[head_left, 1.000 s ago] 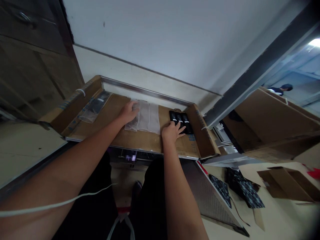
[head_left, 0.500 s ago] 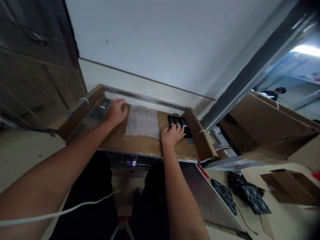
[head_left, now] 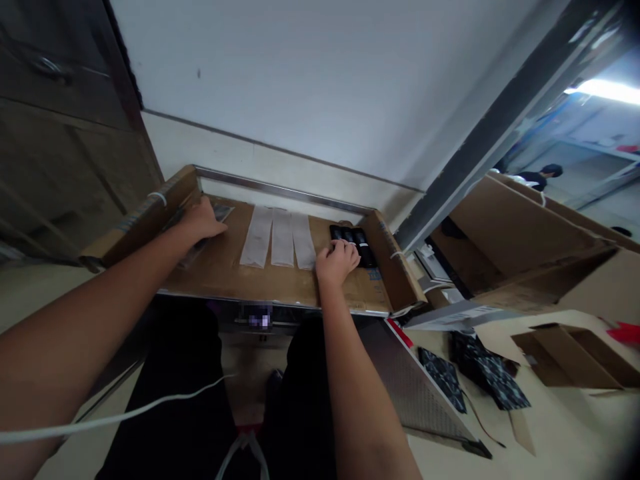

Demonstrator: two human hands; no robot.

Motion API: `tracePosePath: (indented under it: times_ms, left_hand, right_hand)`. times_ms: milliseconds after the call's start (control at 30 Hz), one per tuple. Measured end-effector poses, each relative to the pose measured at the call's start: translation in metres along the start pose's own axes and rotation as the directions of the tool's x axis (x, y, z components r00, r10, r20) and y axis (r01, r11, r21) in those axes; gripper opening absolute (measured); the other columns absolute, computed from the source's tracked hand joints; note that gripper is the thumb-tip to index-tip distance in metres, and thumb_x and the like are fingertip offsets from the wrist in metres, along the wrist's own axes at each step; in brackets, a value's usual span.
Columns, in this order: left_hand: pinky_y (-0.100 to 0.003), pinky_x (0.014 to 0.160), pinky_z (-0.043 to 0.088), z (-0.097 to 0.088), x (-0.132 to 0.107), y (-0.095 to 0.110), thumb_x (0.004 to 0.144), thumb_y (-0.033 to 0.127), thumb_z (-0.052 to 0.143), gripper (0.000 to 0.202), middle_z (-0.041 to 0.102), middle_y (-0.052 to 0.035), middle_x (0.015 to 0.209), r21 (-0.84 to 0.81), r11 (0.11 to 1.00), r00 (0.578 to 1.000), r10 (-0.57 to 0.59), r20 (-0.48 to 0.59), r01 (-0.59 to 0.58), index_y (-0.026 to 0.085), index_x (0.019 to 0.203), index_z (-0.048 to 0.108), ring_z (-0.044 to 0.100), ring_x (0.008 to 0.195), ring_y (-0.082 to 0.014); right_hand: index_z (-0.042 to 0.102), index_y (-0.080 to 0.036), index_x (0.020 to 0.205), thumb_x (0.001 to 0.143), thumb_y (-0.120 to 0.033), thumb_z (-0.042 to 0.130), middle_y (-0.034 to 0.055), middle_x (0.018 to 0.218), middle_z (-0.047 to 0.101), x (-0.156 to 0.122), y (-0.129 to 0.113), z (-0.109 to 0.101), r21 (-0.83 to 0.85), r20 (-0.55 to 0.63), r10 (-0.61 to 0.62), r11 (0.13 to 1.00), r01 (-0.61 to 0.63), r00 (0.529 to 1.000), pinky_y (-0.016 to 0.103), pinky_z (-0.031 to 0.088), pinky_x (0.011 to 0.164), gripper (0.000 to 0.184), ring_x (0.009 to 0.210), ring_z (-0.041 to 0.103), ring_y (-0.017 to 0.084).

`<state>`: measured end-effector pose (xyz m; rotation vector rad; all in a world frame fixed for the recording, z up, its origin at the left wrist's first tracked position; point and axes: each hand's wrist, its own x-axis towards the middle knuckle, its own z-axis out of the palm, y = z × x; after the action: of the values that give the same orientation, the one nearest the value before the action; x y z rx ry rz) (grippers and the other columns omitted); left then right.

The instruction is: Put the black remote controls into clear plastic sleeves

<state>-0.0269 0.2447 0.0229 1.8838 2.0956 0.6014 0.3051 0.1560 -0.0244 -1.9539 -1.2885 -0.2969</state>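
On the cardboard-lined tray (head_left: 233, 283), three pale translucent strips, perhaps thin sleeves (head_left: 282, 238), lie side by side with narrow gaps. My left hand (head_left: 201, 220) is at the tray's left end, over clear plastic packaging (head_left: 223, 212); its thumb is spread from the fingers, and the fingertips are partly hidden. At the right end lie several slim black pieces (head_left: 365, 248), side by side, with small white marks. My right hand (head_left: 339, 261) rests at their near left edge, fingers curled onto the black pieces and touching them.
Raised cardboard sides (head_left: 395, 267) close the tray's ends, and a white wall panel (head_left: 280, 80) stands behind it. To the right are a large open carton (head_left: 540, 247), dark patterned bags (head_left: 493, 380) on the floor and another person (head_left: 543, 177) far off. A white cord (head_left: 150, 410) crosses my left arm.
My left hand has moved left, away from the pale strips to the plastic packaging. The strips now lie separated. My right hand's fingers have curled in on the black pieces.
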Motion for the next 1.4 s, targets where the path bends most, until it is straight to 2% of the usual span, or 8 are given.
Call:
tracePosePath:
  times_ms: [167,367,600,667,800,867,1067,1400]
  left_hand:
    - [-0.046,0.099,0.052,-0.016,0.003,0.006,0.061,0.03,0.088,0.039,0.069,-0.0127,0.082,0.034,0.997,0.974,-0.076,0.215,0.07,0.008,0.068,0.057,0.067,0.102,-0.0296]
    - [-0.03,0.071,0.053,-0.028,-0.052,-0.003,0.081,0.036,0.069,0.034,0.068,-0.0017,0.076,-0.276,0.955,0.98,-0.054,0.192,0.107,0.006,0.098,0.068,0.064,0.076,-0.0176]
    - [-0.024,0.063,0.054,-0.022,-0.196,-0.027,0.064,0.033,0.083,0.03,0.074,0.0056,0.085,-0.95,0.218,0.905,-0.409,0.117,0.221,0.026,0.091,0.07,0.064,0.075,-0.0156]
    - [-0.024,0.069,0.057,-0.002,-0.233,-0.03,0.063,0.035,0.085,0.029,0.074,0.0065,0.086,-0.972,0.096,0.877,-0.458,0.146,0.212,0.029,0.089,0.072,0.067,0.083,-0.0165]
    - [-0.026,0.064,0.057,0.049,-0.279,-0.036,0.059,0.042,0.09,0.042,0.074,0.0031,0.086,-0.934,0.179,0.847,-0.499,0.185,0.309,0.026,0.094,0.072,0.069,0.077,-0.0179]
    - [-0.027,0.066,0.057,0.065,-0.287,-0.041,0.061,0.047,0.091,0.048,0.076,0.0004,0.091,-0.899,0.287,0.883,-0.431,0.186,0.33,0.024,0.099,0.073,0.07,0.08,-0.0195]
    - [-0.035,0.082,0.061,0.056,-0.28,-0.05,0.069,0.076,0.075,0.065,0.079,-0.0093,0.104,-0.943,0.189,0.936,-0.276,0.219,0.276,0.019,0.102,0.075,0.073,0.095,-0.0274]
    - [-0.039,0.067,0.062,0.031,-0.275,-0.045,0.077,0.071,0.064,0.053,0.077,-0.0118,0.086,-0.852,0.45,0.95,-0.272,0.153,0.266,0.022,0.093,0.078,0.074,0.09,-0.0345]
  right_hand:
    - [0.07,-0.018,0.107,0.082,-0.017,0.052,0.0155,0.126,0.065,-0.003,-0.001,-0.002,0.021,-0.01,0.021,1.0,-0.021,1.0,0.055,0.026,0.117,0.031,0.129,0.047,0.033]
    - [0.068,-0.013,0.107,0.084,-0.018,0.051,0.0161,0.119,0.067,0.009,0.003,-0.003,0.148,-0.034,0.012,0.989,-0.007,0.999,0.046,0.036,0.112,0.029,0.12,0.054,0.031]
    - [0.065,-0.016,0.111,0.1,-0.036,0.039,0.0139,0.106,0.068,-0.073,-0.033,-0.053,0.538,0.156,-0.025,0.841,-0.063,0.987,0.038,0.049,0.096,0.035,0.101,0.063,0.024]
    - [0.067,-0.021,0.115,0.096,-0.046,0.055,0.0092,0.101,0.07,-0.146,-0.056,-0.064,0.705,0.45,-0.311,0.699,-0.119,0.837,0.036,0.051,0.092,0.033,0.095,0.065,0.023]
    - [0.067,-0.021,0.114,0.075,-0.063,0.081,0.002,0.089,0.07,-0.263,-0.077,-0.054,0.424,0.874,-0.453,0.536,-0.73,0.175,0.033,0.055,0.071,0.059,0.076,0.067,0.02]
    - [0.068,-0.018,0.103,0.063,-0.069,0.086,-0.0021,0.075,0.065,-0.282,-0.071,-0.039,0.192,0.919,-0.392,0.527,-0.828,-0.036,0.03,0.053,0.063,0.067,0.06,0.061,0.014]
    - [0.07,-0.016,0.091,0.038,-0.062,0.098,-0.0014,0.076,0.07,-0.258,-0.035,-0.023,0.081,0.889,-0.435,0.464,-0.882,-0.147,0.028,0.054,0.072,0.076,0.064,0.064,0.012]
    - [0.074,-0.016,0.09,0.042,-0.05,0.102,0.0013,0.082,0.072,-0.257,-0.024,-0.027,-0.005,0.82,-0.483,0.532,-0.847,-0.308,0.027,0.055,0.071,0.065,0.068,0.067,0.013]
